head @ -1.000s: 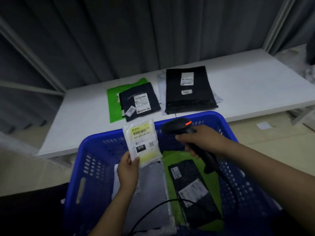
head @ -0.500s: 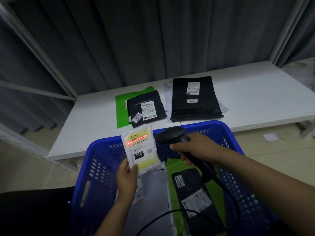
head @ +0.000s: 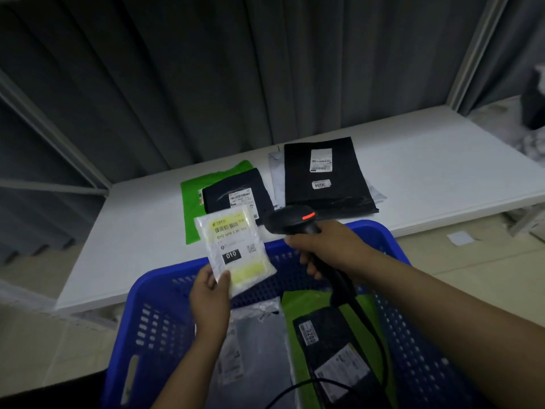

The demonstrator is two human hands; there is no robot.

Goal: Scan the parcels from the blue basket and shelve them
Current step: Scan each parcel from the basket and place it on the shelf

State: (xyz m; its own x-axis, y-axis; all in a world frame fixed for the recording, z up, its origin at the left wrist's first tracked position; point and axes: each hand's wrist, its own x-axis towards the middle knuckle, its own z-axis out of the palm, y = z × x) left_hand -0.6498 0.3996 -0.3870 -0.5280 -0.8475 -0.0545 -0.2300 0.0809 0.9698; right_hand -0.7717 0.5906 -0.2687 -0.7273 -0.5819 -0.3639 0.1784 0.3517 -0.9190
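Note:
My left hand point(head: 210, 296) pinches the lower corner of a small white-and-yellow parcel point(head: 236, 246) marked 010, held up over the far rim of the blue basket point(head: 153, 317). My right hand point(head: 327, 246) grips a black barcode scanner point(head: 290, 221) with a red light lit, its head pointing at the parcel from the right. In the basket lie a grey parcel point(head: 259, 349) and a black parcel point(head: 336, 352) on a green one point(head: 306, 302). The scanner cable point(head: 374, 335) trails across the basket.
On the white shelf point(head: 427, 172) beyond the basket lie a green parcel point(head: 191, 208) under a dark one point(head: 236, 193), and a large black parcel point(head: 324, 175) on a pale one. Grey curtains hang behind. A shelf post point(head: 472, 51) rises at the right.
My left hand has lifted the small parcel higher and farther forward, toward the shelf. The red scan line seen on its label half a second ago is gone. The scanner rose slightly.

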